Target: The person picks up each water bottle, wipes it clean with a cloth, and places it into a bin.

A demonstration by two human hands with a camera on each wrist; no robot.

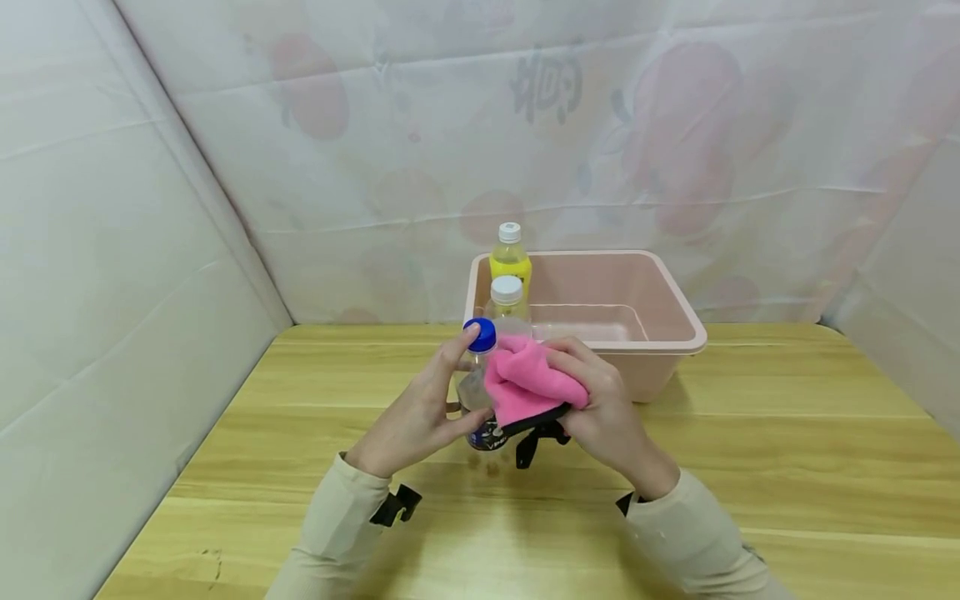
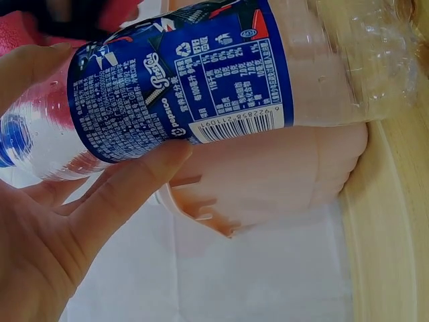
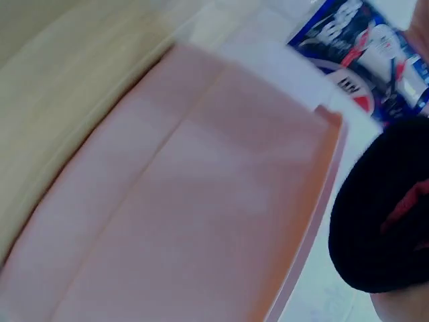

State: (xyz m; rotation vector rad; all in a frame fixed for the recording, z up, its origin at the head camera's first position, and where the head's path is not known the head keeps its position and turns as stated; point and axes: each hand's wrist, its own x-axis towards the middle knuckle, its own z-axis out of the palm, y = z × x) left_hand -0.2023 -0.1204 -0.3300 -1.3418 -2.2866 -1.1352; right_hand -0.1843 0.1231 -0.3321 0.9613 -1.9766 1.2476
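My left hand (image 1: 420,421) grips a clear plastic Pepsi bottle (image 1: 470,385) with a blue screw cap (image 1: 481,335), which stands upright in the head view. One fingertip lies on the cap and the thumb is on the lower side. In the left wrist view, the bottle's dark blue label (image 2: 181,80) with a barcode is seen close up. A pink cloth (image 1: 528,379) with black edging is bunched in my right hand (image 1: 609,417), right at the bottle's right side. The black edging (image 3: 369,208) fills the right of the right wrist view.
Behind the hands stands a pale pink plastic basin (image 1: 652,367) on the wooden table (image 1: 787,467). At its left end are a clear bottle with a white cap (image 1: 507,289) and a yellow-labelled bottle (image 1: 510,266). White fabric walls (image 1: 420,150) enclose the table's back and sides.
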